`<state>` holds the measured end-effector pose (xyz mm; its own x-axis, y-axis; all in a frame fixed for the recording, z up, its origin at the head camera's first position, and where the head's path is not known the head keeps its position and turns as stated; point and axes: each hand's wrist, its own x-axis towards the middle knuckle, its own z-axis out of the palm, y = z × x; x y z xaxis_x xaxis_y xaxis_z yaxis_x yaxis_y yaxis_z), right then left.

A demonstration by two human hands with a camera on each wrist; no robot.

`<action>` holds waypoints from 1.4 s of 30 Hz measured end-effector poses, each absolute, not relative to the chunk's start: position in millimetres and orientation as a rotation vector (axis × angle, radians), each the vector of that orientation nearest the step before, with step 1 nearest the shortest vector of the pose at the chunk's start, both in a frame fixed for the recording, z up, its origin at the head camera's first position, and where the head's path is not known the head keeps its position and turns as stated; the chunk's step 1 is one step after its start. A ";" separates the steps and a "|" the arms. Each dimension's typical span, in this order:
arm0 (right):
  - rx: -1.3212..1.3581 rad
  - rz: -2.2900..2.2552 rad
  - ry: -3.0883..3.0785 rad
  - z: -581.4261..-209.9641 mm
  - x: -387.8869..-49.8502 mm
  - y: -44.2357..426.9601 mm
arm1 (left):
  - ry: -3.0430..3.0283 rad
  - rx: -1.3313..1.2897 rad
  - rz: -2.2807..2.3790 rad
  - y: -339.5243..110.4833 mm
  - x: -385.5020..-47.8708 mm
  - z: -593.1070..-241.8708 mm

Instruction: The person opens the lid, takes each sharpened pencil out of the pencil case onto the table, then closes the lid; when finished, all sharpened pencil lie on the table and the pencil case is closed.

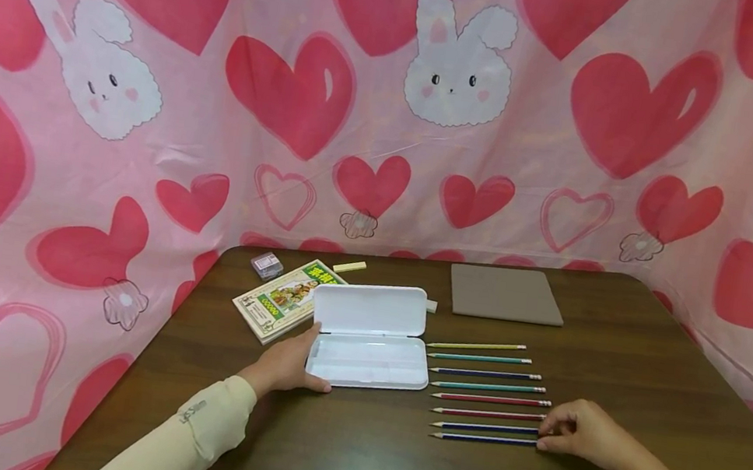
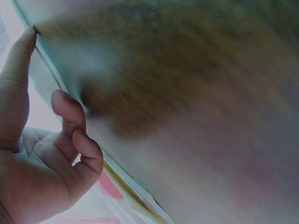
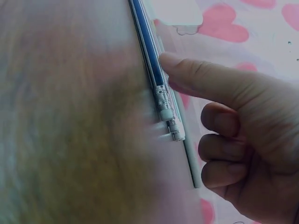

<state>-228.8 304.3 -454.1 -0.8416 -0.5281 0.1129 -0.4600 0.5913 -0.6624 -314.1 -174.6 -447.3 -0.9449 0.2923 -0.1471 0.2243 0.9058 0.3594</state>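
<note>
An open white pencil case (image 1: 368,359) lies on the table with its lid raised at the back. My left hand (image 1: 283,361) grips its left end, thumb at the front edge; in the left wrist view the hand (image 2: 51,163) shows two curled fingers. Right of the case, several pencils lie in a row, tips to the left: yellow, teal, dark blue and red. At the eraser end of the nearest dark blue pencil (image 1: 485,439), my right hand (image 1: 588,433) pinches with thumb and index finger. The right wrist view shows that thumb (image 3: 201,77) against the blue pencil, other fingers curled.
Behind the case lies a book (image 1: 284,298) with a colourful cover. A small box (image 1: 267,265) and a pale yellow strip (image 1: 349,266) are near it. A flat grey-brown rectangle (image 1: 506,294) lies at the back. A heart-and-rabbit curtain (image 1: 375,133) surrounds the table.
</note>
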 end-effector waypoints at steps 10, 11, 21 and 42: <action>-0.790 -1.048 2.758 -439.4 -232.2 298.1 | 2.882 0.402 0.508 -174.8 -313.9 -447.3; -0.784 -1.045 2.756 -438.0 -233.4 297.5 | 2.884 0.406 0.505 -174.7 -314.0 -447.2; -0.823 -1.000 2.772 -428.5 -248.1 285.0 | 2.890 0.417 0.518 -174.2 -313.8 -445.8; -0.877 -0.947 2.749 -431.4 -295.5 232.1 | 2.881 0.422 0.550 -176.1 -311.7 -449.2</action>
<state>-295.5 232.1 -431.4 -0.8284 -0.5537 0.0851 -0.4887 0.6400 -0.5930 -311.7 -176.1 -449.2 -0.9439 0.3075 -0.1203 0.2415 0.8914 0.3835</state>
